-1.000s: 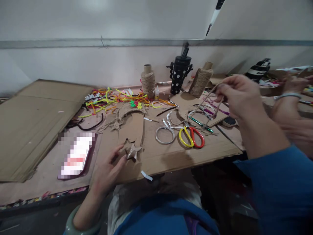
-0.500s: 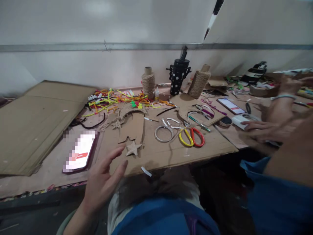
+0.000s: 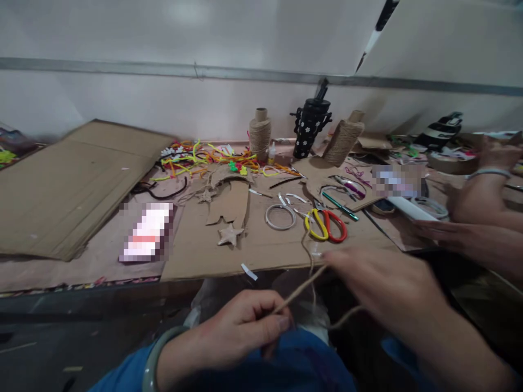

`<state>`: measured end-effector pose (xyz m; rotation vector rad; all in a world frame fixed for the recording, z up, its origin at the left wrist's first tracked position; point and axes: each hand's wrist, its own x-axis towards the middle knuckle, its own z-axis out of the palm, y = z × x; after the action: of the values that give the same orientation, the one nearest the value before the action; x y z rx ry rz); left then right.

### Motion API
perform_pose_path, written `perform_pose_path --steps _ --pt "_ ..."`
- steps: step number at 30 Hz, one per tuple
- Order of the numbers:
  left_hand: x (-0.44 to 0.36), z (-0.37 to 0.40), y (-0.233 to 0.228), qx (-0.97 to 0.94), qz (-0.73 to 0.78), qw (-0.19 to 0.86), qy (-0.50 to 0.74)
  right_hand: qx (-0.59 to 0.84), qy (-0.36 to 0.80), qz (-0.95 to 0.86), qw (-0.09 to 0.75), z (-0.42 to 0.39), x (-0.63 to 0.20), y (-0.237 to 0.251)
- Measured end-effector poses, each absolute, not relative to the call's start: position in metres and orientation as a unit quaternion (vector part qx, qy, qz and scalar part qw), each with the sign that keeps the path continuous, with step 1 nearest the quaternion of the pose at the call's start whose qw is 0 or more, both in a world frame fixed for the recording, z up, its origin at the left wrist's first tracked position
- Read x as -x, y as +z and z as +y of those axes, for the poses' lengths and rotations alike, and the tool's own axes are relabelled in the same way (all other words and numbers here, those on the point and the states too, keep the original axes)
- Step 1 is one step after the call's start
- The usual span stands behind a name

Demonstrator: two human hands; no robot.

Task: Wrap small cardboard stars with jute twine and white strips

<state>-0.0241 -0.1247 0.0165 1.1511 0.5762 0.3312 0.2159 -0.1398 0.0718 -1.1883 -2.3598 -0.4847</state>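
Note:
A length of jute twine [image 3: 304,286] runs slanting between my two hands above my lap. My left hand [image 3: 249,324] is closed, thumb and fingers pinching its lower end. My right hand [image 3: 379,280], somewhat blurred, grips the upper end with its fingers together; a loose strand hangs below it. Beyond my right hand lie scissors [image 3: 335,227] with one yellow and one red handle, and a pale ring [image 3: 280,228]. A small tan star [image 3: 230,234] lies at the foot of a cardboard piece [image 3: 229,204] with a twine-wrapped curved top.
Two twine spools [image 3: 260,136] and a black tumbler [image 3: 306,130] stand at the back. Colourful pipe cleaners [image 3: 200,158] lie left of them. A large cardboard sheet [image 3: 81,185] and a phone [image 3: 147,234] are at left. At right, a co-worker's hand [image 3: 457,234] holds something white.
My left hand has dropped from beside the star to my lap and closed on the twine. My right hand has come into view gripping it too. The view has shifted slightly.

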Motion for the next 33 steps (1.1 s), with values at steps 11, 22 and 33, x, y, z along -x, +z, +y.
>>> perform_pose_path --steps 11,22,33 --pt "0.078 -0.121 0.021 -0.722 0.407 0.54 0.149 0.689 -0.068 -0.703 0.164 -0.141 -0.315 0.009" --pt "0.044 -0.116 0.005 -0.87 0.373 0.296 0.127 0.401 0.312 -0.834 0.214 -0.123 -0.13 0.003" --pt "0.063 -0.094 0.017 -0.871 0.364 0.258 0.203 0.404 0.313 -0.835 0.201 -0.107 -0.152 0.011"
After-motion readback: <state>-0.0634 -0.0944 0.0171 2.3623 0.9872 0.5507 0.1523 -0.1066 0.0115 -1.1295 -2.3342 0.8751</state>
